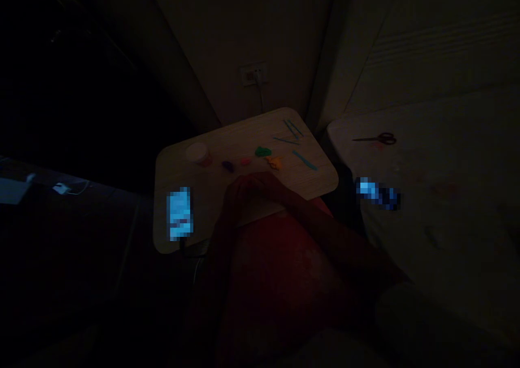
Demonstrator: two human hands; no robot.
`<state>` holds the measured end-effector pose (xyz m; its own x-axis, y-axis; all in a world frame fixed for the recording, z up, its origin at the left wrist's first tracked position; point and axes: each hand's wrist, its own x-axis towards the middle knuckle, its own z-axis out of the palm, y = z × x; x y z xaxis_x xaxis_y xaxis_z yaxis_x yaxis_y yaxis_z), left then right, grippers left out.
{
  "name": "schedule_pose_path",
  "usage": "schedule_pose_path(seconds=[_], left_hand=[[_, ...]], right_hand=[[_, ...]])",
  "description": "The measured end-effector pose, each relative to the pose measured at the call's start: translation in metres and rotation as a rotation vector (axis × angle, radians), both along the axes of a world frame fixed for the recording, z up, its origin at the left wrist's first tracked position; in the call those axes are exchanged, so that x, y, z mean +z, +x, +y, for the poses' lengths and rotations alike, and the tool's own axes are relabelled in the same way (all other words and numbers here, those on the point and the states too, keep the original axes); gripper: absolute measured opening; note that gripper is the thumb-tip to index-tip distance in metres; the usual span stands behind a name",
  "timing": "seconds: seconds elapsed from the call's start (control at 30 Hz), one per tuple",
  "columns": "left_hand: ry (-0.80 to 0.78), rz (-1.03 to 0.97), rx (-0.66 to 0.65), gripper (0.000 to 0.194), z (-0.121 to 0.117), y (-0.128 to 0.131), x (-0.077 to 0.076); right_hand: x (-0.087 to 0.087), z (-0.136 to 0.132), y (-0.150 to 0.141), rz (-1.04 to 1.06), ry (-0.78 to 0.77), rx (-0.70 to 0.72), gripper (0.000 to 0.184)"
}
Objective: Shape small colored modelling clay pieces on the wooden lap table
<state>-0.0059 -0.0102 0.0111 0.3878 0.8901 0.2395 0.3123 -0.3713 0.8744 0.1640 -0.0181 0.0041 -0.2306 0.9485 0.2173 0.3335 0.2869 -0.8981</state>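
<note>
In dim light, my left hand [236, 189] and my right hand [265, 184] meet above the near edge of a small wooden table [215, 194]. Their fingers are closed together; whatever lies between them is hidden. Just beyond the fingers are soft lumps that look like modelling clay: a dark purple one [228, 166], a pinkish one [246, 161], a green one [263, 151] and an orange one [274, 163]. Farther right lie a flat blue strip [304, 160] and several thin bluish-green strips [286, 140].
A pale round tub [197, 154] stands at the table's left. A lit phone [180, 213] lies near the left front corner. Scissors [379, 139] and a blurred bright object [377, 193] rest on the pale surface at right. A plugged cable [260, 94] hangs behind the table.
</note>
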Motion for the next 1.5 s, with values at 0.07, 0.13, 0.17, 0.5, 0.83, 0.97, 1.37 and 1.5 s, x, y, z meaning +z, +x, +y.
schedule_pose_path(seconds=[0.07,0.13,0.17,0.5,0.83,0.97,1.37,1.5], left_hand=[[0.000,-0.009,-0.012,0.051,0.001,-0.001,0.000],[0.011,-0.016,0.006,0.052,0.001,-0.002,0.000],[0.019,-0.018,0.016,0.053,0.001,-0.002,0.000],[0.047,-0.121,0.161,0.051,0.001,0.000,0.001],[-0.087,-0.351,0.159,0.055,0.001,0.000,-0.001],[-0.055,-0.350,0.147,0.056,0.000,0.000,0.005],[-0.031,-0.086,0.176,0.033,-0.002,0.006,0.009],[-0.008,-0.048,0.180,0.029,-0.002,0.006,0.009]], right_hand=[[-0.001,0.001,0.001,-0.001,0.010,0.012,0.041],[-0.002,0.001,0.002,0.001,0.026,0.023,0.041],[-0.002,0.001,0.003,0.004,0.034,0.028,0.041],[0.000,-0.003,-0.002,0.175,0.006,-0.043,0.053],[-0.007,0.003,0.000,0.155,-0.002,-0.173,0.031],[-0.004,0.003,0.001,0.127,0.053,-0.152,0.033],[0.007,-0.009,-0.001,0.169,0.040,0.019,0.057],[0.008,-0.008,0.000,0.147,0.018,0.017,0.053]])
